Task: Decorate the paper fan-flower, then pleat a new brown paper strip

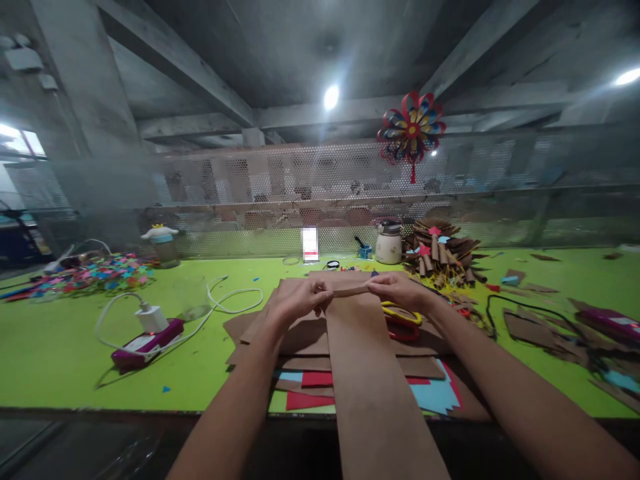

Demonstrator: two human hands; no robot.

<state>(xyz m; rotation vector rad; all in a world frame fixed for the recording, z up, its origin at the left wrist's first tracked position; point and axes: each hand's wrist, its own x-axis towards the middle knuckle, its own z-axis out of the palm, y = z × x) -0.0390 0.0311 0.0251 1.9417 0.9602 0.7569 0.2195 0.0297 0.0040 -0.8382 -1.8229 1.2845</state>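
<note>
A long strip of brown kraft paper runs from the table towards me and hangs over the front edge. Its far end is folded over into a narrow band. My left hand pinches the left corner of that fold, and my right hand pinches the right corner. Beneath lies a stack of brown paper sheets, with red paper and light blue paper showing under it. Scissors with yellow and red handles rest on the stack by my right wrist, their blades hidden.
A purple power strip with a white charger and cable sits left. Colourful paper cutouts lie farther back. Behind my hands stand a phone, a jar and a pile of rolled brown paper pieces. Paper scraps lie right.
</note>
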